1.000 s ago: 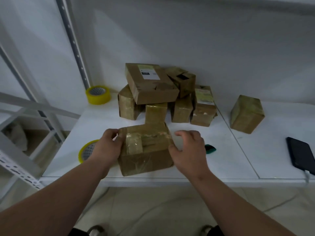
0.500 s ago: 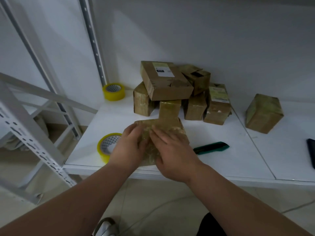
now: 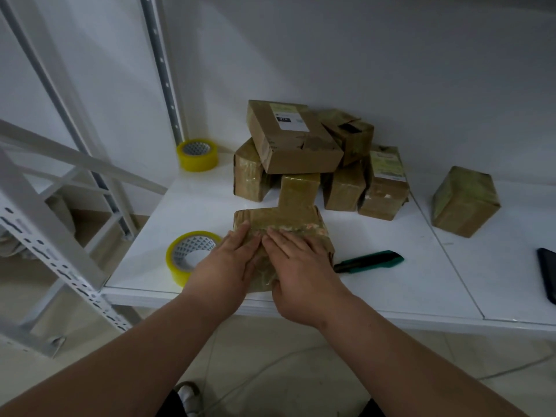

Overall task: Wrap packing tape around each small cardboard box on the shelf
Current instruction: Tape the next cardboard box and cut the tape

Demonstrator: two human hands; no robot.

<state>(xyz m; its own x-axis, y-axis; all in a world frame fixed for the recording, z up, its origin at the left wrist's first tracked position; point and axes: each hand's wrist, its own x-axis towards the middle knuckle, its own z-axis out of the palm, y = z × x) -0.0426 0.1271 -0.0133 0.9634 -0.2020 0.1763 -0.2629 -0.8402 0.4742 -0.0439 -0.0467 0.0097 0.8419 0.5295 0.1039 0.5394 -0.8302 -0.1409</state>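
Both hands flat on the taped box point(image 3: 282, 227) at the near edge of the shelf point(image 3: 421, 281): left hand point(image 3: 228, 263) pressing its near left face with straight fingers, right hand point(image 3: 301, 266) spread over the top and near side, thumb seemingly hooked under the near corner, nothing clenched. Looks like smoothing tape down. Tape roll point(image 3: 188, 257) just left of the box, near the edge; second roll point(image 3: 197, 154) far left by the post. Green cutter point(image 3: 370, 260) just right of the box. Pile of boxes point(image 3: 301, 158) right behind, one lone box point(image 3: 464, 201) well apart to the right. Risks: box overhanging the near edge, so a hard push could tip it off; rushed pressing could trap creases in the tape; near roll could get nudged off the shelf by the left wrist.
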